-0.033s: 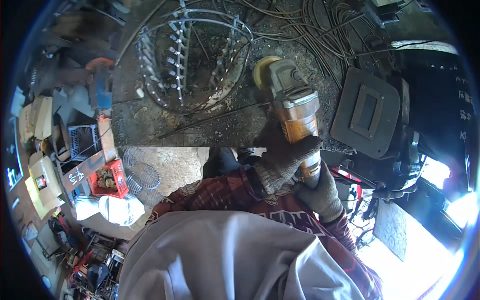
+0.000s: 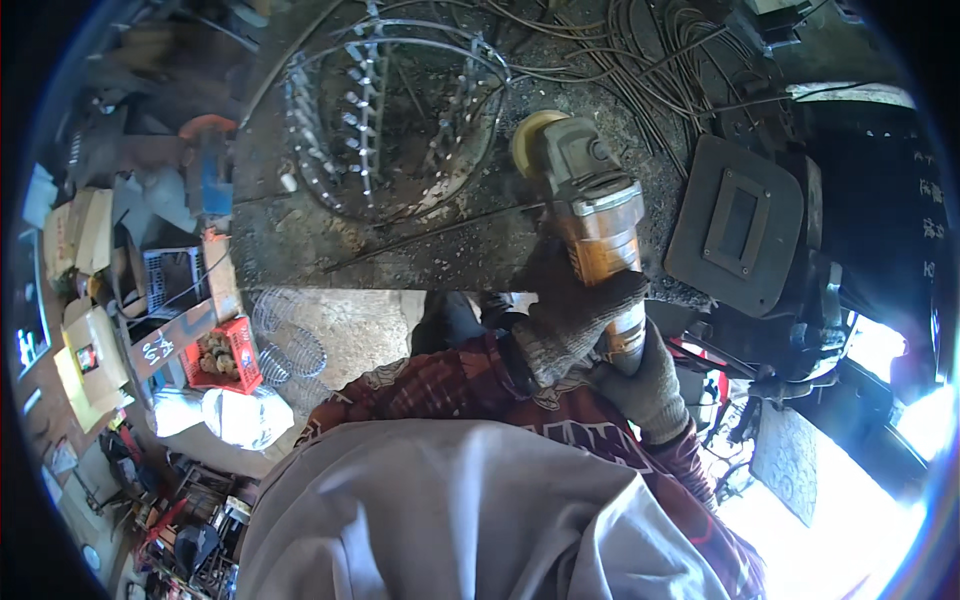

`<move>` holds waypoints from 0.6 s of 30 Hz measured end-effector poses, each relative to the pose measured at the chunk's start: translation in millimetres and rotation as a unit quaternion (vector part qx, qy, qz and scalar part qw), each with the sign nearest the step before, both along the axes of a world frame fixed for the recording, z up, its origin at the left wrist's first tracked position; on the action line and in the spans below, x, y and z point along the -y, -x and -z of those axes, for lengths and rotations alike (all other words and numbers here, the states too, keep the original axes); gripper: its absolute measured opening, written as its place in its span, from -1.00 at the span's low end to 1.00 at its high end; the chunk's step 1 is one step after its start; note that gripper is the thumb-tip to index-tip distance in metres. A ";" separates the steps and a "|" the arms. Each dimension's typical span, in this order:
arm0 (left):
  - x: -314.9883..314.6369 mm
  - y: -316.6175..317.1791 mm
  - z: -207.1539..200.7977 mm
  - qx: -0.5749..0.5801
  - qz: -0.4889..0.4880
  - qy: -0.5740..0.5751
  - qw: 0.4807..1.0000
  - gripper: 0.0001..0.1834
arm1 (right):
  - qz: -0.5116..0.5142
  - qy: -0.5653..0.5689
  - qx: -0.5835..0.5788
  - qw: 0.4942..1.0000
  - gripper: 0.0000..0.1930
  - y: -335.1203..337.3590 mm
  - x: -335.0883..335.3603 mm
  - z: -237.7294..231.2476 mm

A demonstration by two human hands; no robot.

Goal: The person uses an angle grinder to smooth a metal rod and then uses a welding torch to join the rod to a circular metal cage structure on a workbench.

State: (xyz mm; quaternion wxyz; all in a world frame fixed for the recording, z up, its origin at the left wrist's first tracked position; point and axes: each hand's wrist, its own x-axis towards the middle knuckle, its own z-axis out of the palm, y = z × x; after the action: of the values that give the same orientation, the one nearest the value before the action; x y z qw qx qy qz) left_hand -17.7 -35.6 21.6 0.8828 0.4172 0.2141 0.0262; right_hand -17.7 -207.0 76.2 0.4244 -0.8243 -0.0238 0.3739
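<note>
The right gloved hand [image 2: 650,392] wraps the rear end of the angle grinder [image 2: 603,235]; the left gloved hand [image 2: 568,328] grips its body just ahead, with the tool reaching away from both. On the worktop [image 2: 480,268], a thin rod [image 2: 430,236] lies left of the grinder; right of it is a dark panel [image 2: 738,228]. Beyond, to its left, stands a ringed metal frame [image 2: 365,130]; farther past it, coiled rods [image 2: 655,85].

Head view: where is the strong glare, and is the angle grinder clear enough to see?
In the head view, glare washes out the area at lower right; also in the head view, the angle grinder shows fairly clearly, while the upper-left background looks dim and blurred, and the fisheye rim goes black.
</note>
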 end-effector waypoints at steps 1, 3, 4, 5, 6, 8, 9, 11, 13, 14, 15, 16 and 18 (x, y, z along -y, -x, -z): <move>-1.8 1.1 -10.0 0.005 0.012 -0.002 1.000 -0.56 | 0.028 -0.029 -0.004 0.999 -0.15 3.4 0.3 1.3; 4.9 6.9 -28.7 0.003 -0.025 0.019 0.999 -0.52 | 0.061 -0.083 -0.017 0.995 -0.16 11.4 4.7 2.9; 5.1 9.4 -28.8 0.004 -0.008 0.008 1.000 -0.50 | 0.050 -0.100 -0.019 0.994 -0.18 12.5 8.7 6.6; 5.2 13.4 -31.1 0.005 0.008 -0.002 1.000 -0.47 | 0.039 -0.116 -0.021 0.992 -0.20 14.9 12.5 7.9; 7.3 14.4 -28.7 0.038 0.014 0.029 0.999 -0.45 | 0.045 -0.150 -0.030 0.987 -0.23 19.0 12.2 7.6; 8.4 25.5 -27.7 0.043 0.012 0.004 0.999 -0.43 | 0.018 -0.160 -0.030 0.987 -0.22 23.0 18.3 11.3; 10.6 31.2 -31.0 0.048 0.004 -0.003 0.999 -0.43 | 0.009 -0.166 -0.026 0.986 -0.22 25.4 19.6 13.2; 7.2 41.9 -38.0 0.062 -0.006 -0.025 0.998 -0.42 | -0.020 -0.175 0.022 0.984 -0.25 31.0 17.3 15.5; -0.8 49.9 -38.5 0.082 -0.003 -0.032 0.996 -0.42 | -0.047 -0.164 0.059 0.984 -0.25 35.4 10.9 7.7; -7.5 53.7 -39.8 0.098 0.005 -0.034 0.995 -0.42 | -0.069 -0.147 0.091 0.982 -0.25 38.8 5.2 3.2; -12.6 57.5 -43.9 0.104 0.008 -0.034 0.994 -0.42 | -0.066 -0.147 0.098 0.982 -0.25 42.8 1.0 0.6; -20.0 61.6 -50.0 0.113 0.013 -0.027 0.993 -0.42 | -0.059 -0.157 0.104 0.980 -0.25 47.0 -5.3 -1.7; -38.3 68.8 -54.6 0.128 0.030 -0.016 0.991 -0.41 | -0.040 -0.163 0.117 0.979 -0.25 59.5 -19.4 -5.8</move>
State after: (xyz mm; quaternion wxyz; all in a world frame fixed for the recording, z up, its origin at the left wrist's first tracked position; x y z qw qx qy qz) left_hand -86.6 2.7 76.3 0.8967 0.4305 0.0864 0.0557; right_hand -77.2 -187.6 82.0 0.5321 -0.7805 -0.1674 0.2823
